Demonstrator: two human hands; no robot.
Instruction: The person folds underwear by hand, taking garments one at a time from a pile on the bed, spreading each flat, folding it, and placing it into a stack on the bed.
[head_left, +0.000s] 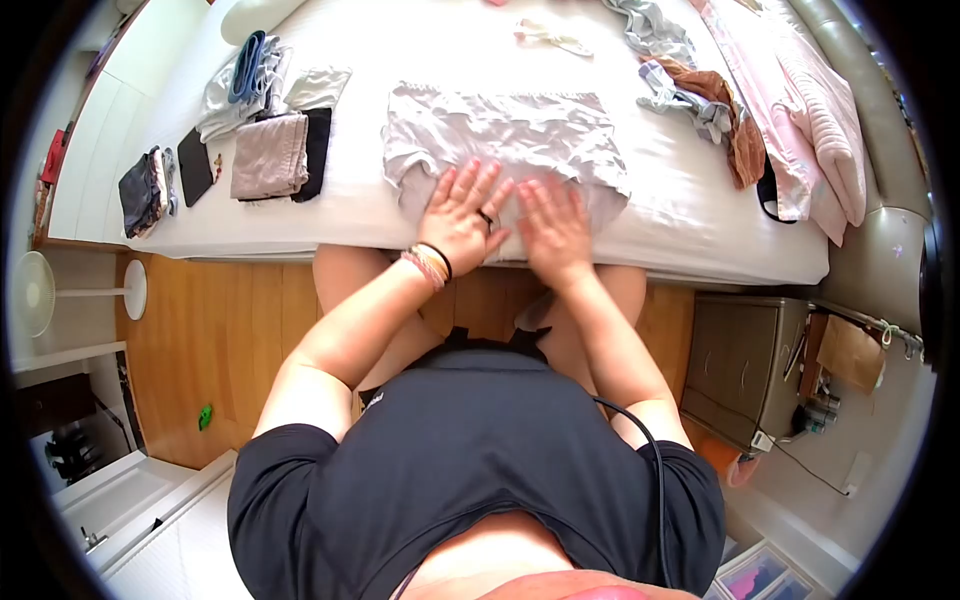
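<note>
A pale, wrinkled garment (505, 125) lies spread on the white bed in front of me, its gathered edge at the far side. I cannot make out what kind of garment it is. My left hand (465, 222), with a dark ring and bracelets at the wrist, rests palm down on its near edge, fingers stretched out. Close beside it, my right hand (555, 230) presses flat on the same edge, fingers extended and slightly blurred. Neither hand grips anything.
Folded clothes, among them a beige one (270, 157), sit on the bed's left. A dark flat item (195, 168) lies near them. Crumpled clothes (735, 120) and a pink quilt (815, 110) are at the right. A cabinet (745, 360) stands below the bed's right end.
</note>
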